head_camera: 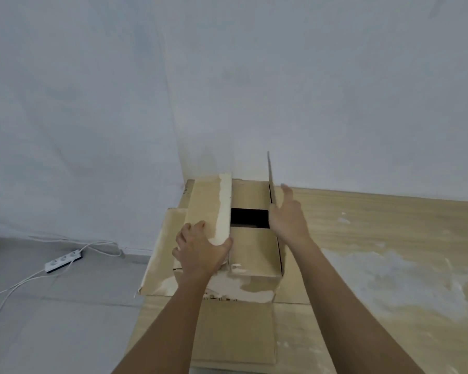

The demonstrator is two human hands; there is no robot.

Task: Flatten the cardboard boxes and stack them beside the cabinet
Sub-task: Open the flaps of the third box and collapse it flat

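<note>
— Left hand [200, 249]: what is it doing?
— Spread flat, palm pressing the left flap [210, 209] of the cardboard box [251, 255].
— And the right hand [288, 217]?
— Open, fingers straight, against the upright right flap [270, 179].
— Where is the box?
— On the wooden desk [389, 238], in the wall corner; a power strip [63, 261] lies on the floor.
</note>
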